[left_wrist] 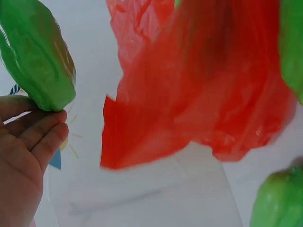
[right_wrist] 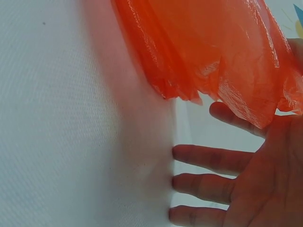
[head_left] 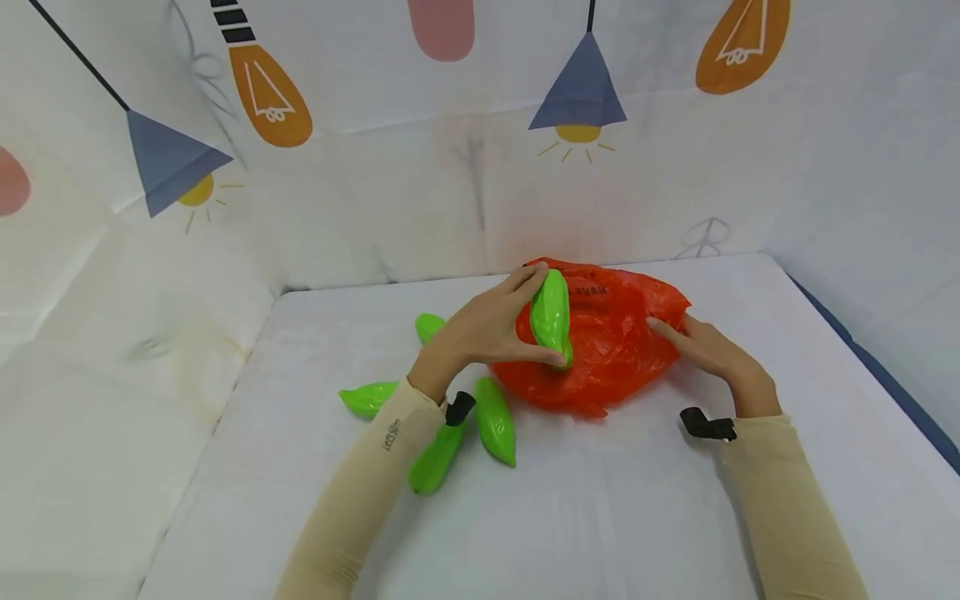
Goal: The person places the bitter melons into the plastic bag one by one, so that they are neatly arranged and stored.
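Note:
My left hand [head_left: 495, 321] holds a glossy green pepper [head_left: 551, 312] by its ends, between thumb and fingertips, in front of the red plastic bag [head_left: 615, 333]. In the left wrist view the fingertips sit at one end of this pepper [left_wrist: 40, 56]. At the bag's right edge my right hand [head_left: 708, 346] pinches the thin plastic between thumb and index side. The right wrist view shows its other fingers [right_wrist: 208, 158] spread beneath the bag [right_wrist: 199, 42]. Part of the bag is hidden behind the left hand and pepper.
More green peppers lie left of the bag: one pepper [head_left: 497, 421] beside the left wrist, another [head_left: 431, 471] below it, and others [head_left: 363, 400] partly behind the arm. The white table [head_left: 637, 517] meets a lamp-printed cloth wall [head_left: 360, 192] at the back.

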`<control>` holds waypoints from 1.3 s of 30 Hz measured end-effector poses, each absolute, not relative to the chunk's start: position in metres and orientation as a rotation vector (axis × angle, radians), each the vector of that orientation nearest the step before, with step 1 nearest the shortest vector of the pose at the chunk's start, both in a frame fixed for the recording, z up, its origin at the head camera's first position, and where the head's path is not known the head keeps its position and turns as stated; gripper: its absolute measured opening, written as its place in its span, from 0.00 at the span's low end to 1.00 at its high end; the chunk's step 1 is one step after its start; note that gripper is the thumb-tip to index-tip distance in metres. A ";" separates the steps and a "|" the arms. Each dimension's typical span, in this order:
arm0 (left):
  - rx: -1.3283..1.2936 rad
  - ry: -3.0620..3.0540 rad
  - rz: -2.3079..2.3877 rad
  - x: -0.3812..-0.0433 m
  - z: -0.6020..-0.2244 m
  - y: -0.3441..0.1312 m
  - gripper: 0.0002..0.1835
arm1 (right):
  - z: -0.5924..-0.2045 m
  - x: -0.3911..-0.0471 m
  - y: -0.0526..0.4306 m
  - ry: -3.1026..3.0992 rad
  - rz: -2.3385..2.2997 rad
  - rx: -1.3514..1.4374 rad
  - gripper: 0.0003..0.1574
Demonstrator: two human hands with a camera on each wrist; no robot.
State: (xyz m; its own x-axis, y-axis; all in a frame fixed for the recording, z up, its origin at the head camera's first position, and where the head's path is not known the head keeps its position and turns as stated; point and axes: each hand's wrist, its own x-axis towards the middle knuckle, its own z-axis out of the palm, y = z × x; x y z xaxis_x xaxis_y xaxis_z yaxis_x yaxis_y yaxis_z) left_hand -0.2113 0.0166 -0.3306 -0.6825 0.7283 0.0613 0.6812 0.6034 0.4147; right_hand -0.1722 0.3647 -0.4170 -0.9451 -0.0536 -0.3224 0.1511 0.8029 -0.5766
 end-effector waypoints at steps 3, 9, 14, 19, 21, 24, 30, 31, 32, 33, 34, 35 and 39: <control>1.191 2.686 0.582 -0.215 -0.336 0.032 0.67 | -0.419 -0.171 0.366 2.660 -0.892 0.076 0.60; 1.250 2.657 0.425 -0.221 -0.347 0.060 0.67 | -0.422 -0.170 0.366 2.663 -0.883 0.094 0.59; 1.263 2.610 0.335 -0.221 -0.354 0.079 0.65 | -0.424 -0.170 0.366 2.663 -0.881 0.094 0.60; 1.234 2.591 0.317 -0.224 -0.362 0.092 0.63 | -0.424 -0.170 0.368 2.671 -0.889 0.086 0.59; 1.214 2.591 0.319 -0.227 -0.367 0.096 0.64 | -0.423 -0.172 0.368 2.677 -0.890 0.079 0.59; 1.177 2.586 0.334 -0.232 -0.375 0.100 0.64 | -0.423 -0.174 0.368 2.686 -0.886 0.069 0.59; 1.108 2.603 0.327 -0.238 -0.387 0.104 0.65 | -0.422 -0.174 0.364 2.691 -0.881 0.060 0.59; 1.101 2.608 0.323 -0.238 -0.389 0.105 0.65 | -0.422 -0.174 0.364 2.692 -0.879 0.063 0.60; 1.097 2.611 0.319 -0.238 -0.390 0.105 0.65 | -0.421 -0.173 0.364 2.690 -0.874 0.069 0.59; 1.093 2.613 0.314 -0.238 -0.392 0.105 0.65 | -0.421 -0.172 0.364 2.689 -0.871 0.076 0.59; 1.090 2.614 0.313 -0.238 -0.393 0.105 0.65 | -0.421 -0.172 0.364 2.687 -0.868 0.083 0.60; 1.086 2.613 0.310 -0.238 -0.395 0.105 0.65 | -0.420 -0.171 0.364 2.686 -0.863 0.087 0.60; 1.061 2.618 0.309 -0.236 -0.399 0.102 0.65 | -0.419 -0.171 0.363 2.691 -0.852 0.085 0.60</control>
State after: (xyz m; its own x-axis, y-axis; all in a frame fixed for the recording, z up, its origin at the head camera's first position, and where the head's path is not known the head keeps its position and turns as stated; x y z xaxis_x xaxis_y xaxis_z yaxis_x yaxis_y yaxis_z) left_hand -0.2362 0.1018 -0.3988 -0.6825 0.7049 -0.1930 0.6407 0.7042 0.3061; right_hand -0.1711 0.3634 -0.4186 -0.9481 -0.0385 -0.3156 0.1501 0.8208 -0.5511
